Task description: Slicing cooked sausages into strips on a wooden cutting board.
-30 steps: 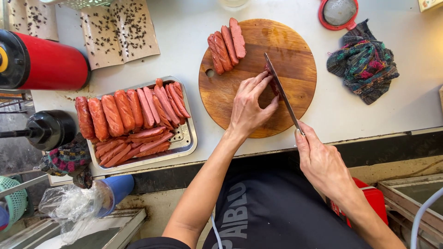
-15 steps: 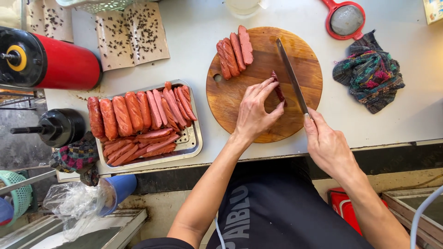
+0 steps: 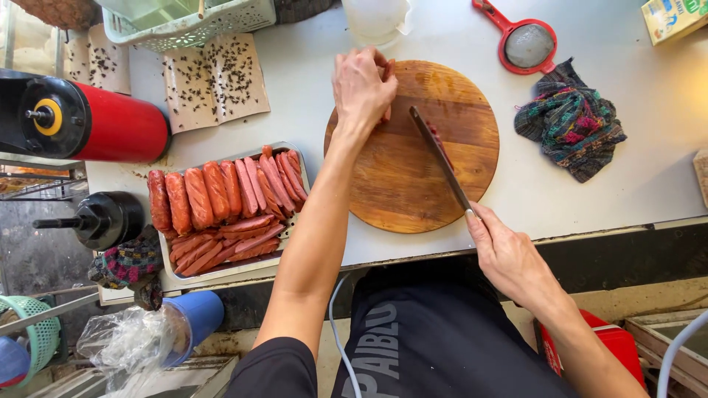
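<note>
My left hand (image 3: 361,85) lies at the far left rim of the round wooden cutting board (image 3: 413,184), fingers over the pile of cut red sausage halves (image 3: 386,110), mostly hidden beneath it. My right hand (image 3: 505,254) grips the handle of a long knife (image 3: 440,156) at the board's near edge. The blade slants up across the board, and a sausage piece (image 3: 438,140) lies right beside it.
A metal tray (image 3: 173,269) of whole and halved sausages sits left of the board. A red cylinder (image 3: 110,133) and a black bottle (image 3: 103,217) lie further left. A patterned cloth (image 3: 571,121), a red strainer (image 3: 527,40) and spotted paper sheets (image 3: 214,81) rest on the white counter.
My left hand has left the sausage at the board's centre and reached up to the cut pile at the far edge. The knife stays over the board, shifted slightly left.
</note>
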